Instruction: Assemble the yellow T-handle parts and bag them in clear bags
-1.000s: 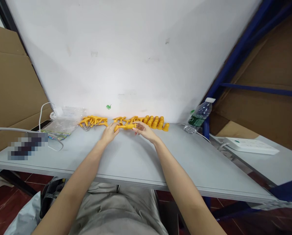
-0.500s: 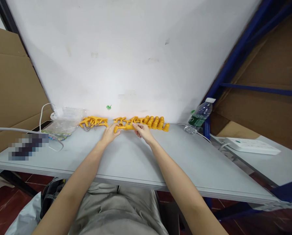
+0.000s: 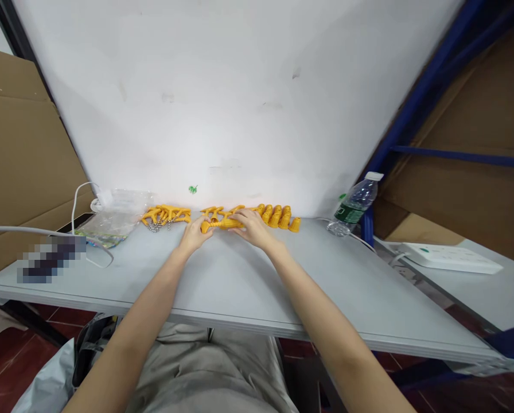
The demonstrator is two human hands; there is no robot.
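A long yellow plastic piece with a ribbed stretch towards its left end lies between my hands, above the table near the back wall. My left hand grips its left end. The fingers of my right hand are bent over its right end, which they partly hide. Behind it are branched yellow plastic pieces, with several yellow cup-shaped pieces in rows to the right. Left of my left hand lies a pile of branched yellow pieces with small metal ball chains.
A clear plastic bag and white cables lie on the left of the grey table, by a blurred dark object. A water bottle stands tilted at the right; beyond it is a white power strip. Cardboard borders the left.
My right hand has turned so that its back faces up, and its fingers now cover more of the yellow piece's right end. My left hand has stayed nearly in place.
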